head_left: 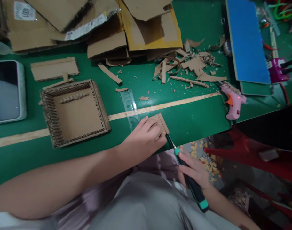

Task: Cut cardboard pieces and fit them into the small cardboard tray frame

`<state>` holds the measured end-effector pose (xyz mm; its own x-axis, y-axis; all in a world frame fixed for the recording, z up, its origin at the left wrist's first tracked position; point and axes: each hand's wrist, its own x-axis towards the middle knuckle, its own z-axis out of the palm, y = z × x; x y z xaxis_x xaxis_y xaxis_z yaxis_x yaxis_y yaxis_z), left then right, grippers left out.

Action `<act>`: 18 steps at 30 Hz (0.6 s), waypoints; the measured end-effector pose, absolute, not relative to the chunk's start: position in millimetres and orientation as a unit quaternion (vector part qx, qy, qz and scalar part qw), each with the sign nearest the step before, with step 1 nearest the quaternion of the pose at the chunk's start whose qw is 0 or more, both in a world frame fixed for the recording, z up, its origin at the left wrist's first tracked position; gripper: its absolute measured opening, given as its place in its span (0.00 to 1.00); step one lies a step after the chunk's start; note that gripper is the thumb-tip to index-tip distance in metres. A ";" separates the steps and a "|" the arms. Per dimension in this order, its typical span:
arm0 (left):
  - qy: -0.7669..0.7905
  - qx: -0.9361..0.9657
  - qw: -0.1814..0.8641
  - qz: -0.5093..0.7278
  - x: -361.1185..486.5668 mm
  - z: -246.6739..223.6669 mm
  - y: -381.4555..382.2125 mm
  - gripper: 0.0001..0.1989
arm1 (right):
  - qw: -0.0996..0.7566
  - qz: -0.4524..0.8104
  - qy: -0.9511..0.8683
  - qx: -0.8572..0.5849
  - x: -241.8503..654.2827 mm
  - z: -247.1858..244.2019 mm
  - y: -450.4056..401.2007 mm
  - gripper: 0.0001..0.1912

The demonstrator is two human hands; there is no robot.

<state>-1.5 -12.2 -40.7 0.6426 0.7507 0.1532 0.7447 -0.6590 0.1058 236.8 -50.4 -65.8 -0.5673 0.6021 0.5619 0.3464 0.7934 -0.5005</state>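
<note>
My left hand (147,134) presses a small cardboard piece (161,123) onto the green table near its front edge, fingers curled over it. In my right hand (195,169) is a utility knife (192,183) with a black and green handle, the fingers closed around it. Its blade meets the near corner of the cardboard piece, close to my left fingertips. A clear plastic ruler (129,107) lies just beyond my left hand, partly hidden by it. To the left sits a shallow square cardboard tray (104,110) with corrugated inner walls.
A pink glue gun (234,102) lies at the table's right edge, near a blue board (248,41). Cardboard scraps (196,65) are strewn across the back. Flattened boxes (150,32) are piled behind. At far left is a phone (6,91). Red stool legs (251,156) stand below right.
</note>
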 end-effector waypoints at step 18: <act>0.420 0.894 -0.016 0.152 -4.9 -47.6 -7.6 0.11 | 0.348 0.185 -0.874 -0.283 236.7 -51.1 -51.5 0.15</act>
